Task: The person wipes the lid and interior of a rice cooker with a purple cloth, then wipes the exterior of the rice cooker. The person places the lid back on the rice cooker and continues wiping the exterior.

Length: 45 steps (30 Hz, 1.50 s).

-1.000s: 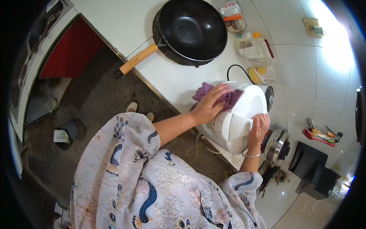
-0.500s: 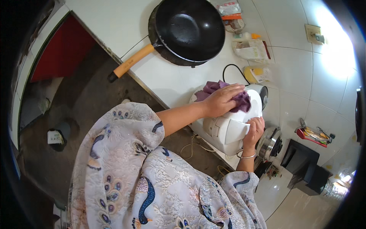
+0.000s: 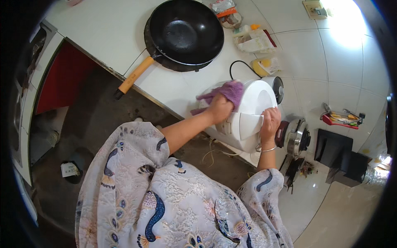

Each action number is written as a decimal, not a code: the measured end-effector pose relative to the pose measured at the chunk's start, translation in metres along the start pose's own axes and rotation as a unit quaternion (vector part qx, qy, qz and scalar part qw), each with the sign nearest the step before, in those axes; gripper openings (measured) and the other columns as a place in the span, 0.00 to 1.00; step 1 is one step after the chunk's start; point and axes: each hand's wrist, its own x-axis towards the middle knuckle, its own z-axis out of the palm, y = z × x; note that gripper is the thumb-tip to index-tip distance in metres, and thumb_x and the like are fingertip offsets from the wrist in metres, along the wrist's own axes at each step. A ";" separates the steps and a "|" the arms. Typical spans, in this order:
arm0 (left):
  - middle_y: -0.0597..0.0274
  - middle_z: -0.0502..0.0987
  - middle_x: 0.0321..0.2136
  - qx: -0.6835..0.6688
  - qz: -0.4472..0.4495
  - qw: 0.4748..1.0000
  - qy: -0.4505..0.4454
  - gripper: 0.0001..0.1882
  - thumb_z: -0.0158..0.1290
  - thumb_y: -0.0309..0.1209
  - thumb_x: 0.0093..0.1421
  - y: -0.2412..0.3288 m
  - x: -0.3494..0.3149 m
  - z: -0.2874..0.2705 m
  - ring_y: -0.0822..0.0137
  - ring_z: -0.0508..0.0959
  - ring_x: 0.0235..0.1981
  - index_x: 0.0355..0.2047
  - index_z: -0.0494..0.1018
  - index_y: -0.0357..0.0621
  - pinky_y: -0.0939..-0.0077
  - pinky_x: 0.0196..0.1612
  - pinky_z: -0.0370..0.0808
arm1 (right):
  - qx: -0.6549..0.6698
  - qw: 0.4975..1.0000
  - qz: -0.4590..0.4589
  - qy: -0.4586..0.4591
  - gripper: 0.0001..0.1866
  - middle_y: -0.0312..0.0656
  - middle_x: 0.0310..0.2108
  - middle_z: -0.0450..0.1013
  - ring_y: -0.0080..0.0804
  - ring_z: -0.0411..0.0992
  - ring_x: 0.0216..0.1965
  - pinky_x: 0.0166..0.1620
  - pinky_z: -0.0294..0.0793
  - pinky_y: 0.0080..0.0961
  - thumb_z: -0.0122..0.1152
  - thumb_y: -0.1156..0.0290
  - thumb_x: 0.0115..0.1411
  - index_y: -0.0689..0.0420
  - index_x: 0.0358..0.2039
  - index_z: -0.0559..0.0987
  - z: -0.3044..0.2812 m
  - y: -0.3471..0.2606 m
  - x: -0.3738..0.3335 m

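A white rice cooker with a rounded lid stands at the counter's front edge, turned at a slant. My left hand is closed on a crumpled purple cloth and presses it against the cooker's left side, near the lid's rim. Part of the cloth hangs out to the left of the hand. On the cooker's right side, my right hand grips the lid's edge beside the front panel, fingers curled over it. A bracelet circles that wrist.
A black wok with a wooden handle rests on the white counter at far left. Several packets, including a yellow one, line the tiled wall. To the right stands a steel pot. A cord dangles below the cooker.
My left hand has slid the cloth from the lid's top down to the cooker's left side, and its fingers have curled in. The right hand still holds the lid's edge. The whole view has shifted.
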 end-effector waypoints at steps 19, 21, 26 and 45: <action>0.51 0.49 0.68 -0.004 -0.065 0.980 -0.186 0.37 0.55 0.27 0.60 0.010 -0.011 -0.042 0.57 0.48 0.70 0.68 0.53 0.53 0.67 0.68 0.48 | -0.017 1.000 -0.018 -0.012 0.18 0.44 0.21 0.66 0.45 0.65 0.30 0.54 0.61 0.44 0.48 0.63 0.60 0.61 0.18 0.70 0.003 0.002 0.003; 0.51 0.54 0.66 -0.079 -0.155 0.968 -0.181 0.35 0.54 0.28 0.60 0.009 -0.017 -0.053 0.55 0.53 0.68 0.66 0.55 0.52 0.67 0.67 0.53 | -0.024 0.999 -0.029 0.005 0.18 0.44 0.20 0.66 0.45 0.64 0.29 0.50 0.63 0.41 0.48 0.63 0.60 0.60 0.17 0.70 0.004 0.003 0.001; 0.53 0.66 0.58 0.063 -0.288 0.952 -0.078 0.26 0.47 0.39 0.64 -0.025 -0.041 -0.072 0.56 0.65 0.60 0.61 0.61 0.51 0.63 0.63 0.59 | -0.032 0.999 -0.040 0.008 0.19 0.45 0.19 0.66 0.46 0.64 0.28 0.41 0.62 0.39 0.49 0.62 0.60 0.60 0.16 0.70 0.003 0.007 0.002; 0.58 0.77 0.45 0.017 -0.365 0.894 -0.260 0.27 0.48 0.53 0.61 0.012 0.093 0.001 0.68 0.77 0.38 0.53 0.74 0.49 0.69 0.42 0.74 | -0.034 0.996 -0.045 0.067 0.18 0.45 0.17 0.67 0.46 0.64 0.25 0.38 0.62 0.41 0.54 0.63 0.54 0.61 0.12 0.69 0.006 0.008 0.000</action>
